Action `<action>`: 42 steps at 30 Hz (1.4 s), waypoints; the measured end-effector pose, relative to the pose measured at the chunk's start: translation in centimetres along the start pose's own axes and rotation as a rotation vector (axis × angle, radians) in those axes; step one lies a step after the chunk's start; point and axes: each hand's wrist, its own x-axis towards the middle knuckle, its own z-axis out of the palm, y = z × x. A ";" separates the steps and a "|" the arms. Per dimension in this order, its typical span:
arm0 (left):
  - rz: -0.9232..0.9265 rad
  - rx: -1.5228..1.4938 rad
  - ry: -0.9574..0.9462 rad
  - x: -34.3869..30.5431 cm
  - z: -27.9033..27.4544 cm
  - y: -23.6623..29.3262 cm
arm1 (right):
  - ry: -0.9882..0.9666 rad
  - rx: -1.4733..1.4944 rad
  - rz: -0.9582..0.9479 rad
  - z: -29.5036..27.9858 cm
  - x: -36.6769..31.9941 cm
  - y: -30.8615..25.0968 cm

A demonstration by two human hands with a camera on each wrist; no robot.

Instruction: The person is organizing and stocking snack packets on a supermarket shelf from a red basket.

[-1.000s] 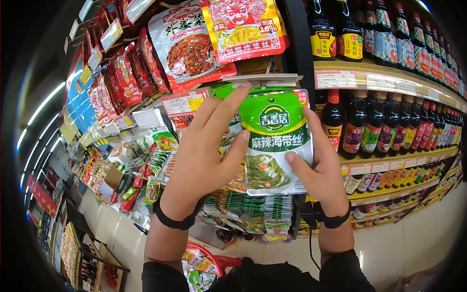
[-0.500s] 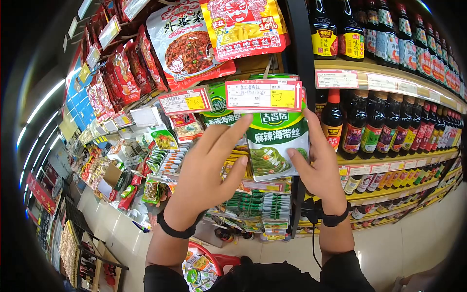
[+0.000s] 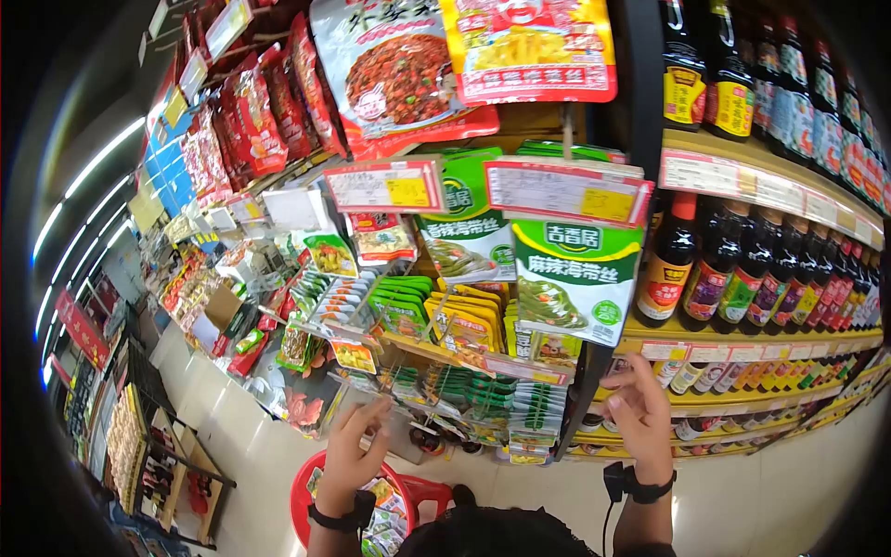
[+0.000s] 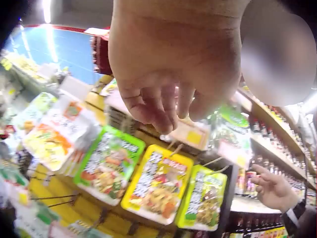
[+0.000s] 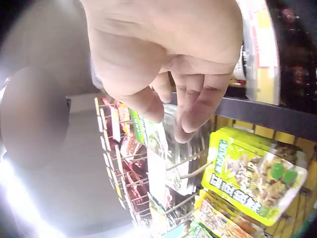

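Observation:
A green-and-white seaweed pouch [image 3: 574, 290] hangs from a rack hook behind a red-edged price tag [image 3: 566, 192]. Another green-and-white pouch [image 3: 467, 243] hangs to its left. My right hand [image 3: 639, 416] is below and to the right of the first pouch, fingers loosely bent and holding nothing. Low over the red basket [image 3: 299, 506] hovers my left hand [image 3: 360, 447], also holding nothing, its fingers relaxed. In the left wrist view, the left hand [image 4: 173, 64] hangs above green and yellow packets [image 4: 157, 183]. The right wrist view shows the right hand [image 5: 168, 54] with loosely bent fingers.
Dark sauce bottles [image 3: 715, 278] line shelves on the right. Large red-edged pouches [image 3: 394, 79] hang above. Lower down, small packets [image 3: 464, 320] fill wire racks. Several packets [image 3: 385, 520] lie in the basket, and a red stool [image 3: 429, 492] stands beside it.
The right hand has let go of the seaweed pouch, which now hangs on the rack. Both hands have dropped down and away from it. The price tag, raised at first, has swung down over the pouch top.

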 end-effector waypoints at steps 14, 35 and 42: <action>-1.232 -0.036 -0.329 -35.9 6.6 -28.3 | -0.101 -0.151 0.109 1.9 -2.6 2.7; -1.382 -0.098 -0.004 -53.5 11.2 -33.9 | -1.144 -0.960 0.984 3.8 -15.4 20.0; -1.596 -0.013 -0.076 -55.6 9.7 -36.7 | -0.684 -0.916 1.447 -1.7 -21.4 18.1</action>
